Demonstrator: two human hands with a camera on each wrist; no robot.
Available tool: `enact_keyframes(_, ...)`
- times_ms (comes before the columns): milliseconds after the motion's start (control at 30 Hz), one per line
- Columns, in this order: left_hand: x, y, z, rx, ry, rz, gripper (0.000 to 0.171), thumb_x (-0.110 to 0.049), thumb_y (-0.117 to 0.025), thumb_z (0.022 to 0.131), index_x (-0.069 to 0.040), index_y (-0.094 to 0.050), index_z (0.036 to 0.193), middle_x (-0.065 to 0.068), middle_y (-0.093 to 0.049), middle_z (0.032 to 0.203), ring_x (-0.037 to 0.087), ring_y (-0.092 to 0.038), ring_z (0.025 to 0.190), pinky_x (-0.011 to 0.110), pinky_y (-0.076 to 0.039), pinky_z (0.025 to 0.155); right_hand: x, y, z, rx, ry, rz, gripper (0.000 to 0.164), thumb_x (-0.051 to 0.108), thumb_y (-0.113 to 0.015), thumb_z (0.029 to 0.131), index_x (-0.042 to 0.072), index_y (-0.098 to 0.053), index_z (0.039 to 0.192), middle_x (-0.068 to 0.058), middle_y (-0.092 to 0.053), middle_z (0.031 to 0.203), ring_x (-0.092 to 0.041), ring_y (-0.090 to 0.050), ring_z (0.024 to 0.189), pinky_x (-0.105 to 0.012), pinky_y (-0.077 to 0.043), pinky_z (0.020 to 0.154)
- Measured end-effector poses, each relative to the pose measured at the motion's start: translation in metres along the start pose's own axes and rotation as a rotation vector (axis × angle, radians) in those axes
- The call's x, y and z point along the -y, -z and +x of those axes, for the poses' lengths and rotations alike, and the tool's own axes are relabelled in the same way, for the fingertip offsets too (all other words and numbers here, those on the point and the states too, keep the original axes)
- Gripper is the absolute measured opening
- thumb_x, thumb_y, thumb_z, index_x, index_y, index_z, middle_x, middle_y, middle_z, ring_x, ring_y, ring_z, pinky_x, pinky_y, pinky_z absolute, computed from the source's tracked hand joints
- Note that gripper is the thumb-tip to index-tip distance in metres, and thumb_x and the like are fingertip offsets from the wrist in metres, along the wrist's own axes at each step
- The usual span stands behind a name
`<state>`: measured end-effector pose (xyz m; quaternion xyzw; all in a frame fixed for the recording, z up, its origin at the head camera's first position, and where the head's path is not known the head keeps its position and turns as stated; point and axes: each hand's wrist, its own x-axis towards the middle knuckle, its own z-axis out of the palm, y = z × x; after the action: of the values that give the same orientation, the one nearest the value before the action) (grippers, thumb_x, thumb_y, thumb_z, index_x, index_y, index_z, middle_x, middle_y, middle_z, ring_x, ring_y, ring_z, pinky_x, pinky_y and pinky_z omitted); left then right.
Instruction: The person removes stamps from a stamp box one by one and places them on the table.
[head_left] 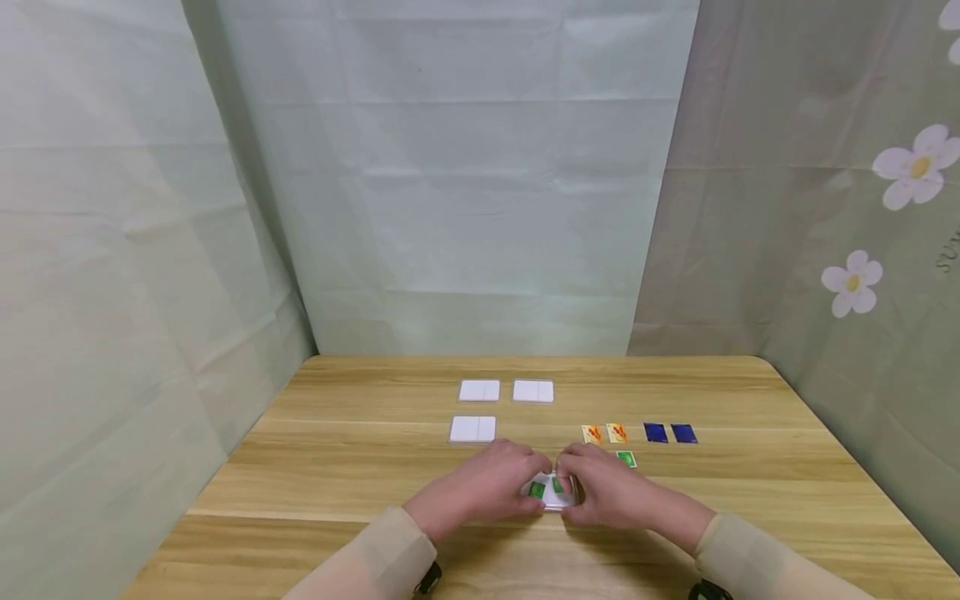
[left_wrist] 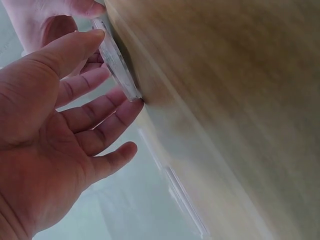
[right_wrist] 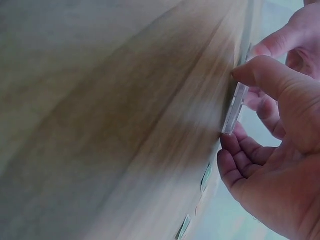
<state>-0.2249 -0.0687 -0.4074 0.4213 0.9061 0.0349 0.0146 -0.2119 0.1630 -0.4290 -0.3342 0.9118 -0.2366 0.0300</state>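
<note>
A flat clear-edged plate with a white face (head_left: 555, 502) lies low over the table in front of me, between both hands. On its face is a small green square (head_left: 537, 490) at the left; another green piece (head_left: 557, 484) sits at the right, partly hidden by fingers. My left hand (head_left: 491, 486) grips the plate's left side, its thumb at the near edge and fingertips at the far edge, as the left wrist view (left_wrist: 65, 115) shows. From the other side my right hand (head_left: 618, 492) holds it likewise, thumb and fingers at opposite edges. Whether the right fingertips also touch the green piece is hidden.
Three similar white-faced plates (head_left: 472, 429) lie beyond the left hand. To the right are two orange-patterned squares (head_left: 617, 432), two dark blue squares (head_left: 656, 432) and a green square (head_left: 626, 459) beside the right hand. Fabric hangs behind the wooden table (head_left: 337, 475).
</note>
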Motion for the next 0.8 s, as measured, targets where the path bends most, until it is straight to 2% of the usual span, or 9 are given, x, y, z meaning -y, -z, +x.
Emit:
enact_keyframes(200,0.0026,-0.0004,0.0027,0.012,0.002,-0.007,0.041,-0.039,-0.089,0.095,-0.019,-0.076,0.128,-0.013,-0.072,0.103,0.001,-0.057,0.084,0.036,-0.05,0.1,0.0006,0.0023,0.0021,0.02,0.002,0.005,0.043,0.014,-0.097,0.079,0.022,-0.054,0.082,0.003,-0.063,0.119,-0.017,-0.057,0.104,-0.033,-0.049,0.08)
enact_keyframes(500,0.0034,0.0027,0.0039,0.034,0.019,-0.048,0.041,-0.037,-0.09,0.094,-0.018,-0.076,0.128,-0.012,-0.074,0.105,0.001,-0.062,0.091,0.05,-0.046,0.117,0.0005,0.0026,0.0037,0.029,-0.014,0.012,0.043,0.015,-0.097,0.08,0.023,-0.055,0.083,0.002,-0.063,0.119,-0.018,-0.057,0.105,-0.033,-0.049,0.079)
enact_keyframes(800,0.0043,0.0055,0.0034,0.037,0.002,-0.065,0.033,-0.034,-0.087,0.097,-0.017,-0.077,0.123,-0.012,-0.076,0.107,-0.001,-0.062,0.089,0.05,-0.048,0.115,-0.0005,0.0017,0.0025,0.022,-0.012,0.029,0.047,0.015,-0.097,0.08,0.021,-0.05,0.081,0.003,-0.061,0.116,-0.017,-0.054,0.1,-0.031,-0.045,0.077)
